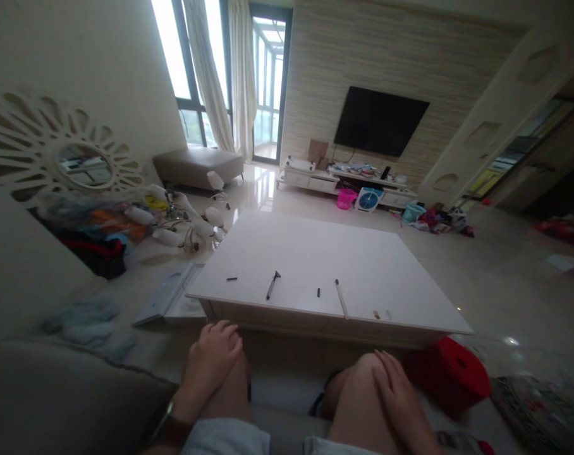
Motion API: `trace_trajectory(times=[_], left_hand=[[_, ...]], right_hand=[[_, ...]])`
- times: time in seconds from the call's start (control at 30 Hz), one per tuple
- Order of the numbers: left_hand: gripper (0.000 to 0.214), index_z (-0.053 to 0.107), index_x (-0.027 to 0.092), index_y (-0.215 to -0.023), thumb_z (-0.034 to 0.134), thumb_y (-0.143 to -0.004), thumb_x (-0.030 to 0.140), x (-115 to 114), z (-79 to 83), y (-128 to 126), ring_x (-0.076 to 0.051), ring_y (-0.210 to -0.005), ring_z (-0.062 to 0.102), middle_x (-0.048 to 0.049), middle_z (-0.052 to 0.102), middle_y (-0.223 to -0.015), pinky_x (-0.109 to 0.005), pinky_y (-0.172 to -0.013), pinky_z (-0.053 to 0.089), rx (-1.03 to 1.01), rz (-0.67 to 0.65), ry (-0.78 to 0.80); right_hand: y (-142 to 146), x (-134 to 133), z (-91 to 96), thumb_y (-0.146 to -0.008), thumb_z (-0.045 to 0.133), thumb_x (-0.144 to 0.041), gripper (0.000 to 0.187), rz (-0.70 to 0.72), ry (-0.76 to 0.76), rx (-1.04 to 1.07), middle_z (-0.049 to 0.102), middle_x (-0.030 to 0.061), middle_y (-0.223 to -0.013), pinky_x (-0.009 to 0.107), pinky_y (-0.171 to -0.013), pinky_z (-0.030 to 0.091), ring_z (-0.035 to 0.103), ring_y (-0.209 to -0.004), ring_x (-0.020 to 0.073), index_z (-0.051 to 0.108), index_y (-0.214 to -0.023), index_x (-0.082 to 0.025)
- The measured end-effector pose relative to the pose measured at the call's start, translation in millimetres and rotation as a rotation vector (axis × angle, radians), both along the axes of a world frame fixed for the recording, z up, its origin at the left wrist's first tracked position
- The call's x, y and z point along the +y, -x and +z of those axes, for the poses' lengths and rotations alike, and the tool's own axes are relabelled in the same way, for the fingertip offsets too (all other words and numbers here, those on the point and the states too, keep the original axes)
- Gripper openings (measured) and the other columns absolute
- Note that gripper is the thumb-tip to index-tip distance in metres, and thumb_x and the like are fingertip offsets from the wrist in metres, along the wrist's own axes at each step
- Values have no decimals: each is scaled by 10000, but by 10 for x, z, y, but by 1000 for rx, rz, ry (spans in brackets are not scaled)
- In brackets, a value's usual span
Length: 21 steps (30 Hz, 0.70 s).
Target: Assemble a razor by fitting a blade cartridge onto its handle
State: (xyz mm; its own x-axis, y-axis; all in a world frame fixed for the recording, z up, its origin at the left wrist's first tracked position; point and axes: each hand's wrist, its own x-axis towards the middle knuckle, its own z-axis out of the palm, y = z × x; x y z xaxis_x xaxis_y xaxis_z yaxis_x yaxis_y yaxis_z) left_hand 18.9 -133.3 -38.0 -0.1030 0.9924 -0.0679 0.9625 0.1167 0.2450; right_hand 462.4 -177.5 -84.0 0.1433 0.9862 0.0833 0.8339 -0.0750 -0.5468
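Head view: left hand (214, 357) and right hand (403, 395) are resting on the knees (358, 379), grips released (holding nothing); black pen (272, 285) is lying mid-frame near the worktop (325, 253) edge, risking rolling off if bumped

left hand (214, 360) flat on left knee, right hand (401, 395) on right knee — both empty, fingers relaxed

Counter (325, 253) glossy white, plain. Pen (272, 285) dark grey-black. Cylinder (451, 373) solid red. Television (379, 120) black. Wall (386, 57) beige, fine horizontal stripes. Bucket (346, 198) pink. Fan (368, 199) blue, white face. Mirror frame (26, 148) white, cut-out petal pattern. Curtains (239, 76) cream.
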Motion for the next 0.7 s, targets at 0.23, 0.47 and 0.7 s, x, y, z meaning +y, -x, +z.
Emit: trace_trajectory(times=[0.23, 0.47, 0.7], left_hand=[[325, 717, 280, -1063, 439, -933, 386, 163, 19, 75, -266, -1075, 584, -42, 654, -1213, -405, -952, 483, 33, -5, 44], [361, 759, 215, -863, 503, -873, 469, 826, 441, -1016, -269, -878, 693, -105, 740, -902, -344, -768, 516, -291, -528, 427], [310, 719, 246, -1018, 476, -900, 398, 1516, 407, -1574, -224, -917, 680, -57, 746, -984, -317, -808, 502, -462, -546, 71]], right_hand=[[13, -228, -210, -933, 353, -516, 636, -27, -66, -159, 381, 161, -1528, 483, -1164, 338, 381, -1411, 312, 442, -1426, -124], [200, 584, 235, -910, 419, -424, 424, 132, 383, -208, 694, 120, -1166, 383, -1001, 464, 638, -1110, 271, 714, -1091, -179], [1333, 1461, 532, -853, 585, -249, 184, 552, 409, -424, 747, 93, -914, 301, -782, 478, 699, -898, 251, 765, -842, -215]])
